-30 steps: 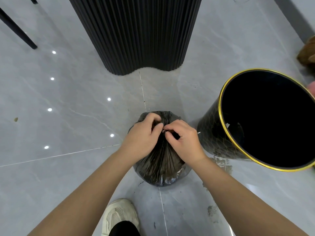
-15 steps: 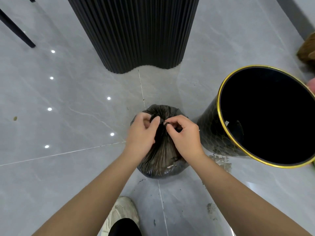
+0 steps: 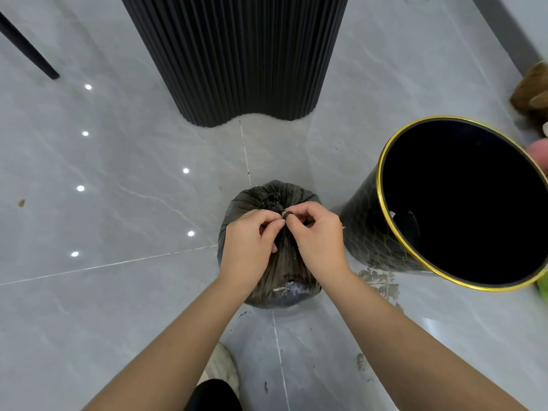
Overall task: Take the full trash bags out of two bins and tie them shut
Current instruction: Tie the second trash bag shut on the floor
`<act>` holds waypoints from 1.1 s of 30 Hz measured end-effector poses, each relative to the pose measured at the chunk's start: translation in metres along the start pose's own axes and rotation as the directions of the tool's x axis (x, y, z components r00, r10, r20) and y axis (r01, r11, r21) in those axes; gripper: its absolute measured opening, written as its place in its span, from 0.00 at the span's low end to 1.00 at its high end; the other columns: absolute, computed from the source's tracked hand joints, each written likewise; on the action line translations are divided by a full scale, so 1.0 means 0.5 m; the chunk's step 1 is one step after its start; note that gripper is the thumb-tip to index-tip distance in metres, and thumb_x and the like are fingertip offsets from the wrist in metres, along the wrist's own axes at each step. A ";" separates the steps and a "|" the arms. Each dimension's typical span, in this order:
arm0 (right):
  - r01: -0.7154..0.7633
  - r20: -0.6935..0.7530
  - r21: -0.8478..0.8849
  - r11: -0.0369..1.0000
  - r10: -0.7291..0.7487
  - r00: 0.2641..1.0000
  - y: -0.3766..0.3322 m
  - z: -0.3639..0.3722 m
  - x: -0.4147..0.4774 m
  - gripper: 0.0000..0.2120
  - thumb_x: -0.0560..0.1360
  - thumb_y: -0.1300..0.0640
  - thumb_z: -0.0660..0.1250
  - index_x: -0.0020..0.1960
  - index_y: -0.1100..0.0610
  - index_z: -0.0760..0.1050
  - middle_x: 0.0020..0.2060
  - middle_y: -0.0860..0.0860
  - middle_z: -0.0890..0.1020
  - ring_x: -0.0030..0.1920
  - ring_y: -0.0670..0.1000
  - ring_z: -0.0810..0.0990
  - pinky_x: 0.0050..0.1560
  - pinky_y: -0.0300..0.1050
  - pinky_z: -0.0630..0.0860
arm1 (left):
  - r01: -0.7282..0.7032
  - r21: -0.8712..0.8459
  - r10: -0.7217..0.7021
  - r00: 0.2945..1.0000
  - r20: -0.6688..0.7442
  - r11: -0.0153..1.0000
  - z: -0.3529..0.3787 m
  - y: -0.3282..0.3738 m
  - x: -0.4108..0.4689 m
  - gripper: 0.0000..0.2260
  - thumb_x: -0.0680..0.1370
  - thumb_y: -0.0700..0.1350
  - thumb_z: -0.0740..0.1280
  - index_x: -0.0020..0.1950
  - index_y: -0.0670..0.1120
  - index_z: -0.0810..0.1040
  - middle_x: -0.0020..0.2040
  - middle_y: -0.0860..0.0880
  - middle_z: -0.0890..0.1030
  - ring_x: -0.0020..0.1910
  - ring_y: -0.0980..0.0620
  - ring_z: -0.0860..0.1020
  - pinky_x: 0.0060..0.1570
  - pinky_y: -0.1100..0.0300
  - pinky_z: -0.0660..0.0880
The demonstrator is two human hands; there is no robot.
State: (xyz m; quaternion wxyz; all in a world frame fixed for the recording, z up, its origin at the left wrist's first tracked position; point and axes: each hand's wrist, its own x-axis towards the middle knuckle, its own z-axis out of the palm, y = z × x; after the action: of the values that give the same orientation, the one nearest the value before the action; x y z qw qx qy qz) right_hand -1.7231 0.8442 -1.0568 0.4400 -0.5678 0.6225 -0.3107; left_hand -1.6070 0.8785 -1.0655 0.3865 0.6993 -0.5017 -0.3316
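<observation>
A full black trash bag (image 3: pixel 278 284) sits on the grey tiled floor in front of me, its top gathered into a twisted knot (image 3: pixel 272 203). My left hand (image 3: pixel 249 247) pinches the gathered plastic from the left. My right hand (image 3: pixel 317 235) pinches a strand of the bag at the same spot, fingertips touching those of the left. Just right of the bag stands a black bin with a gold rim (image 3: pixel 382 185), tilted toward me, with no bag in it. No second bin is in view.
A tall black fluted column (image 3: pixel 234 54) rises behind the bag. A black chair leg (image 3: pixel 26 48) is at the far left. Brown and pink objects (image 3: pixel 530 93) lie at the right edge. My shoe (image 3: pixel 222 369) is below the bag. Dirt specks mark the floor.
The bag's top has been pulled tighter and a knot now shows above my fingers. Both hands have shifted slightly toward me on the bag's neck.
</observation>
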 end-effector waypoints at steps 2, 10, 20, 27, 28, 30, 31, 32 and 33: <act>0.006 -0.002 -0.002 1.000 -0.006 1.000 -0.003 0.001 0.001 0.05 0.73 0.63 0.69 0.44 0.55 0.82 0.40 0.47 0.82 0.43 0.45 0.80 0.48 0.42 0.78 | -0.035 0.048 0.035 0.999 -0.003 0.998 0.000 0.002 0.000 0.04 0.77 0.41 0.67 0.45 0.45 0.82 0.38 0.52 0.80 0.26 0.56 0.76 0.34 0.68 0.73; -0.067 0.137 -0.001 0.998 0.067 0.988 -0.008 -0.007 0.012 0.03 0.74 0.62 0.69 0.45 0.57 0.81 0.46 0.53 0.81 0.47 0.49 0.79 0.52 0.42 0.75 | 0.005 0.019 -0.005 1.000 0.020 1.000 -0.007 0.000 0.025 0.04 0.74 0.39 0.67 0.41 0.44 0.81 0.38 0.53 0.79 0.27 0.53 0.78 0.30 0.54 0.79; -0.512 0.388 0.314 0.799 0.384 0.838 -0.019 -0.036 0.018 0.06 0.77 0.61 0.66 0.49 0.60 0.81 0.41 0.50 0.83 0.35 0.37 0.81 0.32 0.26 0.72 | -0.053 0.068 0.048 0.996 0.080 0.996 -0.015 0.006 0.037 0.03 0.74 0.40 0.69 0.41 0.46 0.78 0.40 0.52 0.78 0.30 0.54 0.77 0.33 0.61 0.77; -0.469 0.227 0.416 0.779 0.410 0.883 -0.004 -0.017 0.010 0.04 0.74 0.61 0.69 0.47 0.58 0.83 0.46 0.52 0.84 0.45 0.43 0.82 0.42 0.29 0.76 | -0.024 0.109 0.022 1.000 0.016 0.994 -0.009 0.012 0.018 0.01 0.73 0.42 0.71 0.43 0.47 0.82 0.39 0.55 0.81 0.38 0.59 0.77 0.40 0.74 0.71; -0.445 0.208 0.422 0.790 0.393 0.896 -0.003 -0.014 0.008 0.04 0.74 0.62 0.70 0.46 0.59 0.83 0.49 0.55 0.84 0.49 0.46 0.82 0.50 0.34 0.77 | 0.041 0.073 -0.042 0.999 0.013 0.996 -0.009 0.015 0.021 0.01 0.73 0.43 0.71 0.43 0.47 0.82 0.38 0.56 0.81 0.39 0.60 0.78 0.40 0.75 0.70; -0.392 0.163 0.416 0.821 0.357 0.920 0.001 -0.008 0.004 0.03 0.73 0.63 0.70 0.43 0.58 0.83 0.51 0.57 0.82 0.53 0.51 0.81 0.58 0.44 0.77 | 0.140 0.023 -0.140 0.990 0.027 0.990 -0.006 0.018 0.026 0.02 0.74 0.44 0.70 0.43 0.48 0.83 0.38 0.57 0.82 0.40 0.61 0.79 0.42 0.74 0.71; -0.365 0.144 0.410 0.836 0.336 0.931 0.003 -0.006 0.002 0.04 0.73 0.63 0.70 0.42 0.58 0.83 0.51 0.56 0.82 0.53 0.50 0.81 0.59 0.44 0.76 | 0.163 0.016 -0.164 0.986 0.035 0.986 -0.004 0.020 0.027 0.02 0.74 0.44 0.70 0.43 0.49 0.83 0.38 0.57 0.82 0.40 0.61 0.79 0.43 0.72 0.72; -0.343 0.129 0.400 0.850 0.319 0.939 0.005 -0.004 0.001 0.04 0.73 0.63 0.71 0.42 0.57 0.83 0.50 0.56 0.82 0.52 0.49 0.81 0.58 0.43 0.76 | 0.178 0.017 -0.179 0.983 0.038 0.984 -0.001 0.022 0.027 0.03 0.74 0.43 0.69 0.43 0.49 0.83 0.38 0.57 0.82 0.40 0.60 0.79 0.43 0.71 0.73; -0.327 0.114 0.388 0.862 0.307 0.945 0.006 -0.002 0.001 0.04 0.73 0.63 0.71 0.42 0.58 0.84 0.49 0.55 0.82 0.51 0.48 0.81 0.56 0.41 0.76 | 0.183 0.024 -0.184 0.982 0.033 0.983 0.002 0.024 0.026 0.03 0.73 0.43 0.69 0.43 0.49 0.82 0.38 0.57 0.82 0.40 0.61 0.79 0.43 0.71 0.73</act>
State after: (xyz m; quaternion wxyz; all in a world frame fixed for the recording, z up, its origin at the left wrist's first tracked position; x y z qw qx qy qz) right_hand -1.7254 0.8441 -1.0593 0.6071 -0.3626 0.6191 -0.3415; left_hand -1.6096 0.8634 -1.0565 0.3380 0.7407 -0.4452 -0.3729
